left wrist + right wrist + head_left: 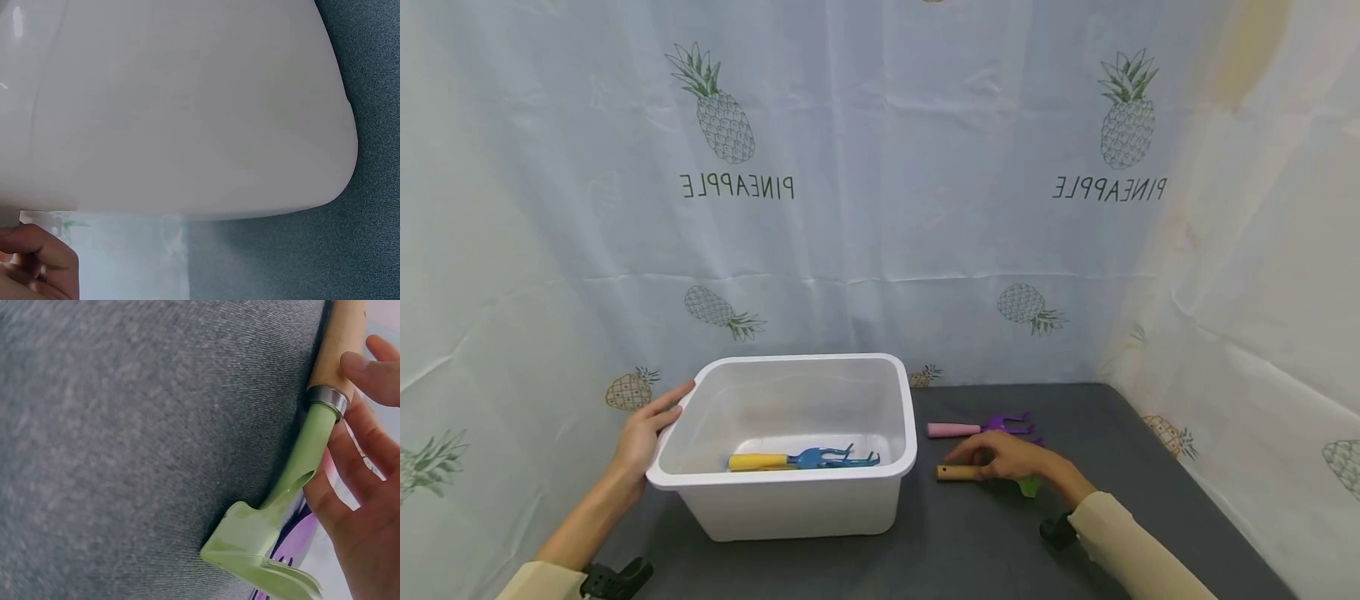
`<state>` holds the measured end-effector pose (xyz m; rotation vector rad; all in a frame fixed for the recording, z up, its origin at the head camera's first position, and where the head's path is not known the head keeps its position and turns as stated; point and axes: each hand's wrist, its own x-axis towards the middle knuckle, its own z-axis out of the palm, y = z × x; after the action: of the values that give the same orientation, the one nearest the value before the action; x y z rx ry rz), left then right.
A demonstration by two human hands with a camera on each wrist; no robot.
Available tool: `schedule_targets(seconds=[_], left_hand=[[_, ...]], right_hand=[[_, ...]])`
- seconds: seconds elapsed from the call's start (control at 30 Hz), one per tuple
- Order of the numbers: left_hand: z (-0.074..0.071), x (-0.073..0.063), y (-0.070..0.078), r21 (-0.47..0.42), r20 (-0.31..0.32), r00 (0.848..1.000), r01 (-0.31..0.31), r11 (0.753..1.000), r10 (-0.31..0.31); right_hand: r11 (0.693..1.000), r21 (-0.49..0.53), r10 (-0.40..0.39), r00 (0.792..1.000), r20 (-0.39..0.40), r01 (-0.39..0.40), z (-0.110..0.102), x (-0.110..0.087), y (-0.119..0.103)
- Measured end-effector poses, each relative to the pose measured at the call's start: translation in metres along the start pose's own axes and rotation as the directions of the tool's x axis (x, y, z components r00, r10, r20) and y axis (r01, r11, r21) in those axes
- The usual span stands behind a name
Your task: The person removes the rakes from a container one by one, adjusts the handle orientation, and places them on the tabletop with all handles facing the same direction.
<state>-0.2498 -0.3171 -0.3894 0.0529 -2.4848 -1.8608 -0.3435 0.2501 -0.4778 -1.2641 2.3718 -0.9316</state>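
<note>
My left hand point(638, 442) grips the left rim of a white plastic tub point(790, 504); the left wrist view shows the tub's side wall point(200, 125) and curled fingers. Over the dark table, my right hand point(1006, 457) holds the wooden handle point(957, 472) of a green garden hoe point(300, 456), thumb on one side and fingers on the other. The hoe has a flat blade and prongs and lies low at the table surface. Just behind it is a purple hand rake with a pink handle point(953, 430). Inside the tub lie blue hand rakes point(817, 457), the upper one yellow-handled.
A dark grey cloth point(970, 550) covers the table. Pale curtains point(880, 233) printed with pineapples hang at the back and both sides, close to the table's edges. The tub stands left of the loose tools.
</note>
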Motion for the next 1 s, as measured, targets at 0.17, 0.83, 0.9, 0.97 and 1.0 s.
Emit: schedule_targets(seconds=[0.17,0.83,0.9,0.97,1.0], left_hand=[[0.000,0.000,0.000,0.006,-0.002,1.000,0.002,1.000,-0.002],[0.000,-0.001,-0.001,-0.003,-0.006,1.000,0.001,1.000,-0.001],[0.000,-0.001,-0.001,-0.002,-0.008,1.000,0.000,1.000,0.000],[0.000,-0.001,0.000,-0.003,-0.009,1.000,-0.001,1.000,0.000],[0.000,-0.001,0.000,-0.002,-0.009,1.000,-0.001,1.000,0.001]], right_hand=[[1.000,-0.002,0.017,1.000,0.004,-0.017,-0.002,0.000,-0.001],[0.990,-0.024,0.135,0.990,-0.031,-0.136,-0.032,0.009,-0.035],[0.990,-0.037,0.136,0.990,-0.044,-0.138,-0.039,0.011,-0.042],[0.989,-0.052,0.137,0.989,-0.049,-0.139,-0.046,0.013,-0.050],[0.988,-0.055,0.144,0.988,-0.051,-0.147,-0.050,0.014,-0.055]])
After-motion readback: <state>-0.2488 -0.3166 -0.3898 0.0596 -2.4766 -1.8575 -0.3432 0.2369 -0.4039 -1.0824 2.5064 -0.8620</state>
